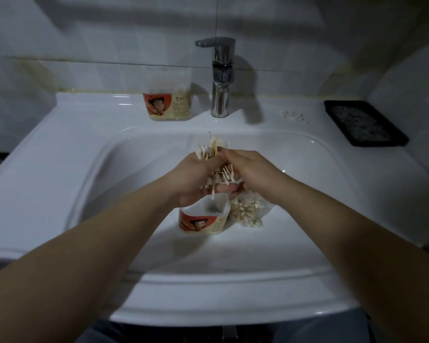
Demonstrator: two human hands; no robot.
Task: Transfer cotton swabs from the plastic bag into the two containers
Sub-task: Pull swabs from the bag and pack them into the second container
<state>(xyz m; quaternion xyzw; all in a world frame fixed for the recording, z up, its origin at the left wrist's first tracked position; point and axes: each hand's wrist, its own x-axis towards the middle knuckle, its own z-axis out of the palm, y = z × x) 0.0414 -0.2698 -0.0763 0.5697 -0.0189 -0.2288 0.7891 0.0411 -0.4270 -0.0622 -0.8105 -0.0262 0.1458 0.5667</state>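
My left hand [196, 177] grips a bundle of cotton swabs [209, 151] with wooden sticks, held above an open plastic container [203, 220] that stands in the sink basin [109, 184]. My right hand [248, 172] pinches some of the swabs in the same bundle from the right. The clear plastic bag [249, 211] with more swabs lies in the basin just right of that container, partly under my right hand. A second container [167, 95] with the same red label stands on the ledge left of the tap.
A chrome tap [221, 75] rises at the back centre of the sink. A black tray [364, 122] lies on the right ledge, with a few loose swabs [294, 116] beside it. Tiled walls enclose the back and sides.
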